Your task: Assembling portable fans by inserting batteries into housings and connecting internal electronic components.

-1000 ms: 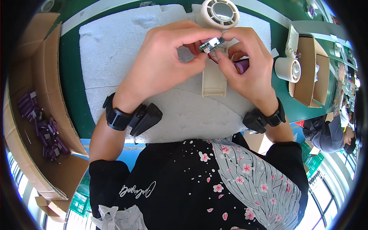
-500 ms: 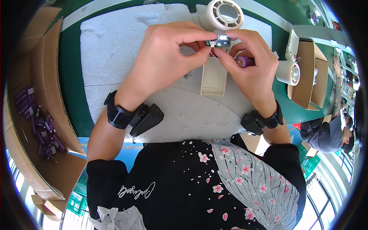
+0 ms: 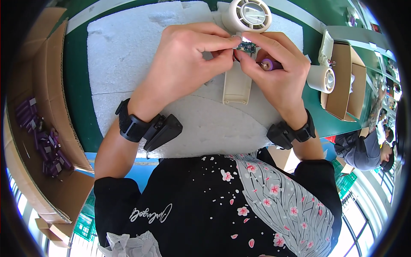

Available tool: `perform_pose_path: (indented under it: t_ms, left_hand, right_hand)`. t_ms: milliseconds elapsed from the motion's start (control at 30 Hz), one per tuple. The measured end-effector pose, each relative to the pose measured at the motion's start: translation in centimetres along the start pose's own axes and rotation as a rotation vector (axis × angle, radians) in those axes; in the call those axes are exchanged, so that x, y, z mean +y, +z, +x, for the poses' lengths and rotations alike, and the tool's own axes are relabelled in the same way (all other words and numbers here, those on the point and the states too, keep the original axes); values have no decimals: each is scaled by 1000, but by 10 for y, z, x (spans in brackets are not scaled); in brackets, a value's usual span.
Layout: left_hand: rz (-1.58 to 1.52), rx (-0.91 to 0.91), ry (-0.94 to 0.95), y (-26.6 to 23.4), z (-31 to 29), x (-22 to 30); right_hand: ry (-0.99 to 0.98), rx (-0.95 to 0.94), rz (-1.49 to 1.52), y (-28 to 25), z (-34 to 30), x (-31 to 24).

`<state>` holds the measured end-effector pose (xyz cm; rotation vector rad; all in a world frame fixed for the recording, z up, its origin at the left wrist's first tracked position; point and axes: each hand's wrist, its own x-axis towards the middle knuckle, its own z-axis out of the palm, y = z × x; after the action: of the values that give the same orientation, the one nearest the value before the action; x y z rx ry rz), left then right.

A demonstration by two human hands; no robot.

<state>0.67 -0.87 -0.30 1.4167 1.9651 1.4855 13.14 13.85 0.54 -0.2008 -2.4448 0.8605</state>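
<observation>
A small green circuit board [image 3: 247,46] sits between my two hands, above the handle of a cream handheld fan [image 3: 252,15]. My left hand [image 3: 195,53] pinches the board's left end, and its fingertips cover what lies there. Red wire shows just below those fingertips. With thumb and forefinger, my right hand [image 3: 278,64] grips the board near its right side. A purple cylindrical battery [image 3: 270,64] is tucked in the curled fingers of that same hand. Under the hands, the fan's hollow handle shell [image 3: 236,89] lies on a white foam sheet [image 3: 184,124].
At the left, a cardboard box [image 3: 53,107] holds several purple batteries [image 3: 45,145]. Another cream fan [image 3: 321,79] lies by a smaller cardboard box [image 3: 342,81] on the green table [image 3: 79,94]. A person [image 3: 361,147] in dark clothing is at the far right.
My left fingertips have closed over the board's left end, hiding the white connector seen there before. The board has tilted a little, and the battery has shifted slightly left.
</observation>
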Motion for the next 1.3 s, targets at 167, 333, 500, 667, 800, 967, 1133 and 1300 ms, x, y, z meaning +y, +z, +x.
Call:
perform_pose_path:
  t_ms: [167,333,500,667,800,967,1133,1300]
  left_hand:
    - [-109,21,-17,7,-3,-4]
    - [-146,-30,-130,14,-7,-2]
    - [-118,-50,-198,17,-8,7]
    - [-149,-85,-236,15,-7,8]
    - [-192,-101,-247,14,-7,5]
    - [-178,-97,-303,15,-6,8]
    - [-141,-60,-340,18,-3,10]
    - [-134,4,-310,23,-5,7]
  right_hand:
    - [128,-49,57,-1,0,-4]
    - [205,-70,100,-4,-1,-8]
    - [174,-102,26,-9,-1,-8]
    - [176,-140,22,-11,-3,-6]
    - [163,-147,38,-10,-4,-5]
    - [87,-157,23,-11,-5,-3]
    - [-28,-129,-34,-10,-3,-1]
    - [-8,-85,-41,-5,-2,-4]
